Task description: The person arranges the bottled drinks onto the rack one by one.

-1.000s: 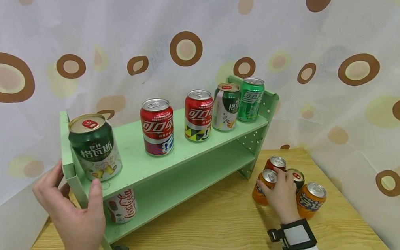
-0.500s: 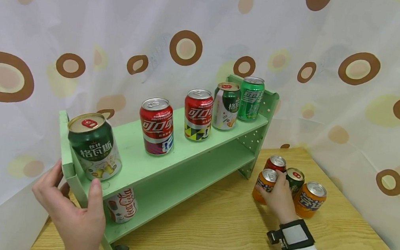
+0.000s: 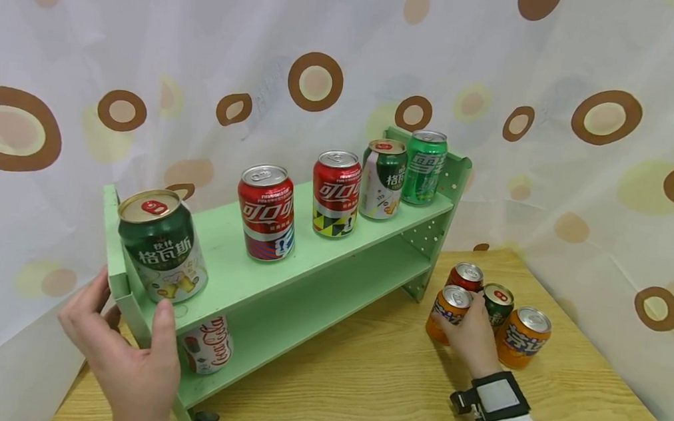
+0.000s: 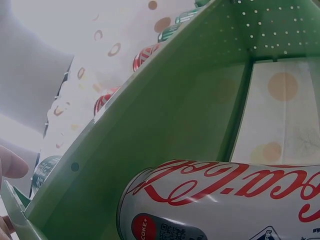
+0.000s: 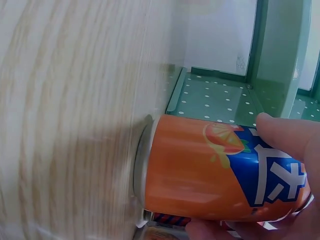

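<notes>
My left hand grips the left end of a green two-tier shelf, its thumb at the front edge and its fingers around the side panel. Just above the thumb stands a green-and-white can on the top tier. Below, a white Coca-Cola can stands on the lower tier. On the table at the right, my right hand holds an orange soda can, thumb on one side and fingers on the other. The can stands on the wood; some fingertips are hidden behind it.
Two red cola cans, a second green-and-white can and a green can line the top tier. Close around the right hand stand a red can, a dark green can and another orange can. A patterned sheet hangs behind.
The right hand has shifted slightly at the orange soda can, uncovering more of the dark green can behind it. The left hand stays at the shelf's end.
</notes>
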`<state>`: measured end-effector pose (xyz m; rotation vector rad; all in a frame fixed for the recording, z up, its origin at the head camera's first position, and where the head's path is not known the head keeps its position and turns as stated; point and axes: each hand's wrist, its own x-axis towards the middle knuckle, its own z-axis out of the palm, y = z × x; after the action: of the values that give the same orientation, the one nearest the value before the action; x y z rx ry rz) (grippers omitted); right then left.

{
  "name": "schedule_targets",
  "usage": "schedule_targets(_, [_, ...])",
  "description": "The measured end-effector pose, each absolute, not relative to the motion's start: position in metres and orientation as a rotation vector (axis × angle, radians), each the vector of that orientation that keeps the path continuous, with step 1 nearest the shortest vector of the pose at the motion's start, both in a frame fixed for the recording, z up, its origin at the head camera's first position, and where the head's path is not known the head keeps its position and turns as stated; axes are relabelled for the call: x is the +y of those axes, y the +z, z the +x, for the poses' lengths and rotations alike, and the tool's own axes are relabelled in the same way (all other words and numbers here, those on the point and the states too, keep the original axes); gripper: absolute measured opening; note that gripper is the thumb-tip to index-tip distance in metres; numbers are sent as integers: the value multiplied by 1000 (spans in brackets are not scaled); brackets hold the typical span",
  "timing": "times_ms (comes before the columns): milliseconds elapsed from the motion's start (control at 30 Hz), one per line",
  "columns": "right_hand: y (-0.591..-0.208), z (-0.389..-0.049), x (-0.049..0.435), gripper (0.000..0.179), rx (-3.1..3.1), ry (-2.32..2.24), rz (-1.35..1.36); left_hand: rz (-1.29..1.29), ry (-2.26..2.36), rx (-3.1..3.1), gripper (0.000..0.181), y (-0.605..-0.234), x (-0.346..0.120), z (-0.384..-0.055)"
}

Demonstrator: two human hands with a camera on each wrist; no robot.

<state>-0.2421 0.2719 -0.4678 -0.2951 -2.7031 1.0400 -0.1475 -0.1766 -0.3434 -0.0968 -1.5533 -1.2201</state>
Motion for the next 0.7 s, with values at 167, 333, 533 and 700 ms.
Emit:
schedule_targets(167, [-469,-241,272,87,-2682,1009,-299,-97,-1219,-1560,66,-344,-176,-148])
schedule_targets(333, [-461,-235,269,87,-2631,997,-287,-91,-1217,-1564,66,-345,-176,-147])
schedule_targets(533, [-437,-228,259,92,-2526,960,-200,-94,-1222,-1561,66,-344,-176,-147])
schedule_targets(700, [-412,-222,245,90,-2485,929,-121,-97,-1222,-1551,66,-343,-176,-148])
